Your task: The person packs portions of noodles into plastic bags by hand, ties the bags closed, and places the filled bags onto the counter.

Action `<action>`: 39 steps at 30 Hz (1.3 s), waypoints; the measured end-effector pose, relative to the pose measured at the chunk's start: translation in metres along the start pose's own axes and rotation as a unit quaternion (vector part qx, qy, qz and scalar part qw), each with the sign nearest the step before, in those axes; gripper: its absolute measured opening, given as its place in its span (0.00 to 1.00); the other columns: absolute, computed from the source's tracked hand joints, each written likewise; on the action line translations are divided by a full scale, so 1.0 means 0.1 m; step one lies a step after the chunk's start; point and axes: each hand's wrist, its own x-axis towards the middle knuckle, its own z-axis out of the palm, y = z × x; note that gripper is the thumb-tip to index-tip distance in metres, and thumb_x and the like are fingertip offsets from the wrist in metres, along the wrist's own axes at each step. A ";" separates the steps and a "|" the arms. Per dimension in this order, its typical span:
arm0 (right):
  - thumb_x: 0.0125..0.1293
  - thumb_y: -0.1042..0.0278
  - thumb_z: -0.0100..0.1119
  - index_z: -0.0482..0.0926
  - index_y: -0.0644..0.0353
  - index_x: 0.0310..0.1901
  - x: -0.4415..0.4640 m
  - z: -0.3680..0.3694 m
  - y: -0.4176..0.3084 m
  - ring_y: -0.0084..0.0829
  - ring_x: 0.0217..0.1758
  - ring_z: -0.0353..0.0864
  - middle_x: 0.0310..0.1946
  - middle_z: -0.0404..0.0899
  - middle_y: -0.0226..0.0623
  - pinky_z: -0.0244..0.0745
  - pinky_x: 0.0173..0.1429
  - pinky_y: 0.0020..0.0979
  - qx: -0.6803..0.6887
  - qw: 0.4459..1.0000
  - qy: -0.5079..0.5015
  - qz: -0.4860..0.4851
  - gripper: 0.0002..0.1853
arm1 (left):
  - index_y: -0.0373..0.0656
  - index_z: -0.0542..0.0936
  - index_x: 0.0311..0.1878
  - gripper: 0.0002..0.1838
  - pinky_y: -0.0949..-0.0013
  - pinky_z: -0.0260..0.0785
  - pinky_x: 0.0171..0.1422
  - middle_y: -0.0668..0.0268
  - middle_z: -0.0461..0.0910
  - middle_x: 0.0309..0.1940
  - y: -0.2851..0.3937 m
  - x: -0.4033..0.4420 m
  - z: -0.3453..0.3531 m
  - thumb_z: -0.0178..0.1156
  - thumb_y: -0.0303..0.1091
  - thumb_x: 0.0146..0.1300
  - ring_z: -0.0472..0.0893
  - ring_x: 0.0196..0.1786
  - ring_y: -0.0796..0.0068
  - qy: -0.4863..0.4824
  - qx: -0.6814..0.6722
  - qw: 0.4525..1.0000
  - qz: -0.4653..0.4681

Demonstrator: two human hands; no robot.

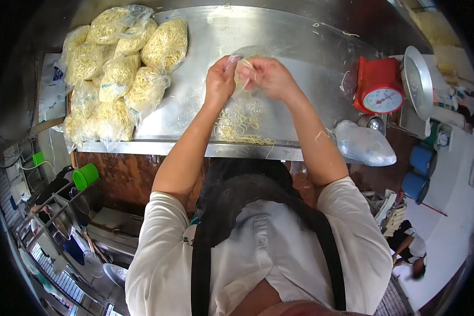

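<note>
Steel tabletop [326, 89], strewn with loose noodles [238, 125]. Above it, the left hand [220, 81] has fingers pinching a clear bag [240, 79]; the right hand [270, 78] curls beside it, grip unclear. A slackened pinch could spill the bag; strands by the edge might fall.
</note>
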 end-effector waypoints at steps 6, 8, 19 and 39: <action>0.64 0.62 0.68 0.79 0.60 0.56 -0.15 -0.10 0.49 0.35 0.45 0.85 0.45 0.84 0.45 0.79 0.49 0.32 -0.339 0.928 0.105 -0.109 0.21 | 0.41 0.85 0.49 0.18 0.72 0.65 0.24 0.75 0.68 0.16 0.10 0.04 -0.14 0.53 0.45 0.76 0.67 0.18 0.83 0.013 0.037 0.998 -0.053; 0.63 0.63 0.67 0.77 0.60 0.57 -0.42 -0.02 0.29 0.40 0.44 0.86 0.46 0.84 0.49 0.79 0.50 0.34 -0.327 0.933 0.150 0.008 0.22 | 0.42 0.85 0.49 0.18 0.72 0.63 0.22 0.77 0.63 0.14 0.09 0.04 -0.14 0.53 0.46 0.75 0.64 0.15 0.84 0.005 0.049 0.998 -0.046; 0.64 0.86 0.47 0.79 0.67 0.48 0.03 0.18 0.11 0.29 0.45 0.85 0.40 0.86 0.43 0.79 0.49 0.28 -0.075 0.981 0.096 -0.153 0.15 | 0.41 0.85 0.49 0.17 0.74 0.62 0.21 0.77 0.64 0.16 0.10 0.03 -0.19 0.53 0.44 0.76 0.64 0.17 0.85 0.014 0.031 0.998 -0.044; 0.68 0.53 0.57 0.53 0.67 0.74 1.07 0.76 1.72 0.49 0.81 0.46 0.77 0.50 0.52 0.38 0.83 0.44 -0.460 0.854 0.025 -0.239 0.41 | 0.32 0.81 0.49 0.21 0.78 0.53 0.19 0.79 0.57 0.15 2.19 -0.43 -0.64 0.51 0.43 0.76 0.58 0.16 0.87 0.086 0.070 0.991 0.075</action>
